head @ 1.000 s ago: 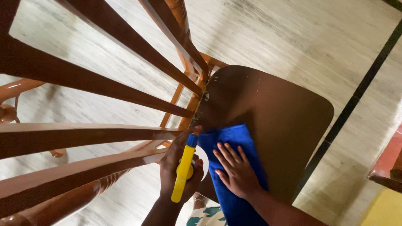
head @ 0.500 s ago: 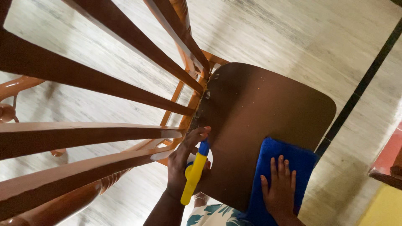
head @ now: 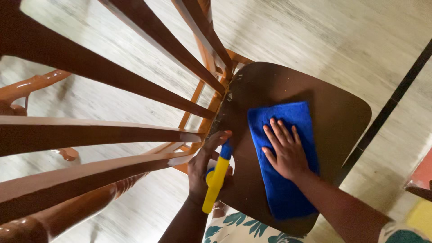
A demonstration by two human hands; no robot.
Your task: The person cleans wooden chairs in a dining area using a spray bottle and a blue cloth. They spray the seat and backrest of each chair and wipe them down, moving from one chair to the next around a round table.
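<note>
I look down on a dark brown wooden chair seat [head: 333, 112] with small white specks near its back edge. A blue cloth [head: 281, 189] lies spread on the seat, and my right hand [head: 284, 150] presses flat on it, fingers apart. My left hand [head: 208, 166] is at the seat's left edge, holding a spray bottle with a yellow and blue trigger head [head: 216, 176]; the bottle's body is mostly hidden under the hand. The index finger stretches toward the seat's back corner.
The chair's brown back slats [head: 103, 132] fan across the left of the view, close to the camera. Pale wood-grain floor [head: 315, 31] surrounds the chair, with a black strip [head: 396, 96] running diagonally at right. Another orange-brown chair part [head: 27, 87] is at far left.
My right hand slid the blue cloth from the seat's near left to its near right corner, then up to the seat's middle. The left hand with the spray bottle barely moved.
</note>
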